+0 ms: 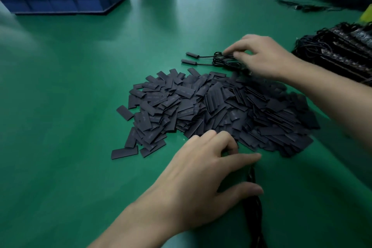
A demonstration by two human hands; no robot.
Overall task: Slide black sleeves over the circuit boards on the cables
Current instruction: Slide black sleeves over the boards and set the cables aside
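A heap of flat, matte black rectangular sleeves [211, 110] lies in the middle of a green table [80, 86]. Just beyond it, the right hand [265, 56] curls its fingers onto two coiled cables [219, 59] with sleeved ends. The left hand [201, 177] rests with fingers spread and relaxed at the heap's near edge.

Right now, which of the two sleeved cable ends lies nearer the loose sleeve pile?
The lower sleeved end, reaching further left; the upper sleeved end lies beyond it.
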